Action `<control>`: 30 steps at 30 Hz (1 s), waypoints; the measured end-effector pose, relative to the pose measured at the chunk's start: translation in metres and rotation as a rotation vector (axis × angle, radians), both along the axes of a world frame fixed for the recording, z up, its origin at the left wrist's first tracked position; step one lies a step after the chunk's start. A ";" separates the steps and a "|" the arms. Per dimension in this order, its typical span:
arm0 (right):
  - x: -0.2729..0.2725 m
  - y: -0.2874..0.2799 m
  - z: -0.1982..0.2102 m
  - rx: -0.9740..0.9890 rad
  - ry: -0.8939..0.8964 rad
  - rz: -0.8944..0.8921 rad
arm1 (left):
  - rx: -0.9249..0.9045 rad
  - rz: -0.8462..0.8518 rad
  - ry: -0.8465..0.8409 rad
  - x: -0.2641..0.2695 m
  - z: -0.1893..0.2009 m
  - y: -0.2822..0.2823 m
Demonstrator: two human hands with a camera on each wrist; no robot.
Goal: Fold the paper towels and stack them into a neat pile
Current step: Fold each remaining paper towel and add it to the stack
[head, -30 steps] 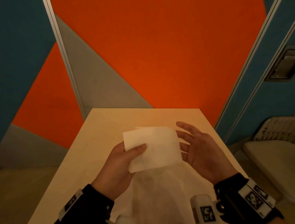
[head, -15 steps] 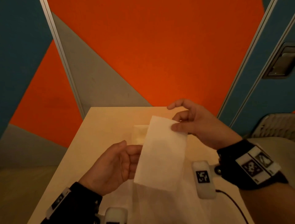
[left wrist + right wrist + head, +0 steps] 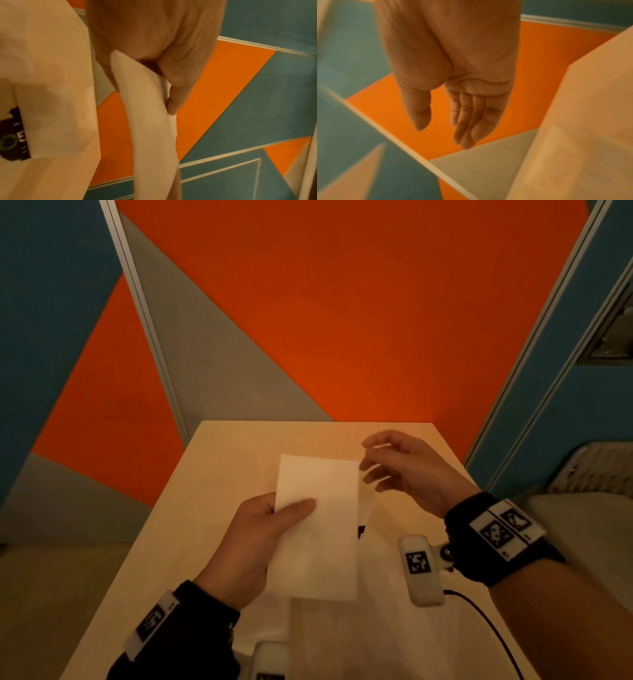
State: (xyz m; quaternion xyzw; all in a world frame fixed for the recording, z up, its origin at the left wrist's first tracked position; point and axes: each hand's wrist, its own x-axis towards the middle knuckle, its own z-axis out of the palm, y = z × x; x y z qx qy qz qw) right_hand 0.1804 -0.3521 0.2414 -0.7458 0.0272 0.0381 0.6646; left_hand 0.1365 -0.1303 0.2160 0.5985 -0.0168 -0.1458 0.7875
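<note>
At frame centre, above the counter (image 3: 219, 460), I log my left hand (image 3: 253, 539) pinching the folded paper towel (image 3: 318, 529), thumb on top, towel held upright off the surface. More towels (image 3: 342, 642) lie flat beneath, lower frame. Right hand (image 3: 407, 470) further up: fingers loose, spread, holding nothing, just beside the towel's top corner.

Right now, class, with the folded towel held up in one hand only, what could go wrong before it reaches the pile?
1. Only the left hand pinches the folded paper towel, thumb on top near one edge; the free lower half could sag or fall open, spoiling the fold.
2. The right hand is open and off the towel, so nothing steadies the far edge; it may land askew.
3. More white towels lie loose on the table underneath; setting down carelessly could ruffle them.
</note>
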 end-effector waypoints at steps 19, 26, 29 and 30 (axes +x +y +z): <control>-0.010 -0.061 -0.195 -1.122 0.508 0.079 | 0.843 0.288 0.002 0.012 -0.121 0.071; -0.009 -0.061 -0.196 -1.078 0.560 0.073 | 0.853 0.313 -0.060 0.021 -0.117 0.060; -0.011 -0.060 -0.192 -1.092 0.547 0.039 | 1.007 0.279 -0.146 0.019 -0.117 0.057; -0.010 -0.061 -0.190 -1.075 0.538 0.016 | 1.145 0.251 -0.190 0.017 -0.117 0.056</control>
